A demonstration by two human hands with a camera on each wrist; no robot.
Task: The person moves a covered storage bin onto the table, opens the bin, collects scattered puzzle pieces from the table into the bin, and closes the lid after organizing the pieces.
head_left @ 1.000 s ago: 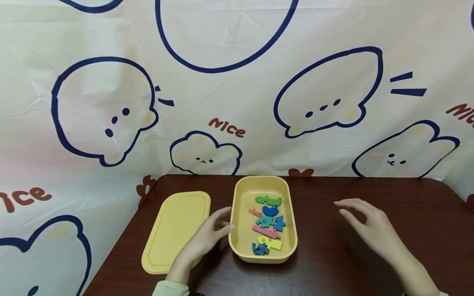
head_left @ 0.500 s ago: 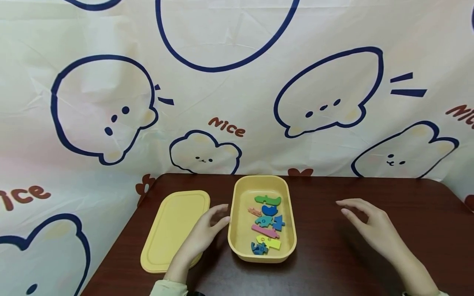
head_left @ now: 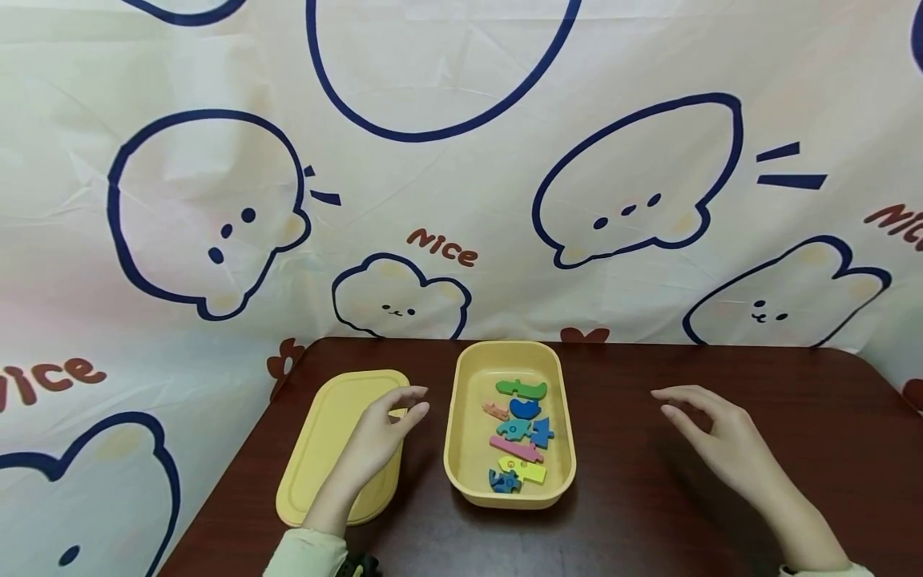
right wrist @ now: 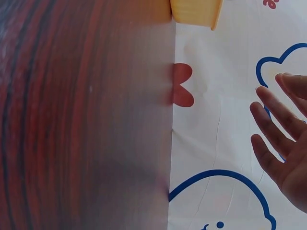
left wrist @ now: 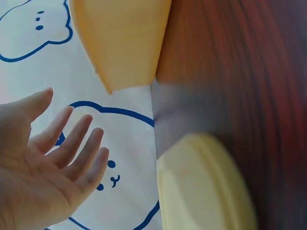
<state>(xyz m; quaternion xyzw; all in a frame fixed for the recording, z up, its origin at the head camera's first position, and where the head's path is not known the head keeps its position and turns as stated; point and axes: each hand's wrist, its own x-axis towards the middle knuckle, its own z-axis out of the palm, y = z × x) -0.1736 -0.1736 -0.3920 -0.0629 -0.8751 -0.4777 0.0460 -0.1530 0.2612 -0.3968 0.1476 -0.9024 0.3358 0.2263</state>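
My left hand [head_left: 375, 437] hovers over the right part of a flat yellow lid [head_left: 328, 437], its fingers relaxed and holding nothing. In the left wrist view that hand [left wrist: 57, 163] shows an empty palm with loosely bent fingers. A yellow box [head_left: 461, 473] stands in the middle of the table, a short gap to the right of the left hand. Inside lie several colourful puzzle pieces, among them a green piece [head_left: 522, 389], a pink piece [head_left: 516, 449] and a yellow piece [head_left: 532, 473]. To the right of the box, my right hand [head_left: 714, 429] is held above the table, relaxed and without anything in it.
The dark brown table [head_left: 613, 529] carries the box and lid. Behind its far edge hangs a white cloth [head_left: 505, 200] with blue cartoon outlines and red lettering. Part of the box's outer wall [right wrist: 196, 12] shows in the right wrist view.
My left hand has left the box's left rim and moved left, over the lid. The right hand, the box and the pieces have hardly moved.
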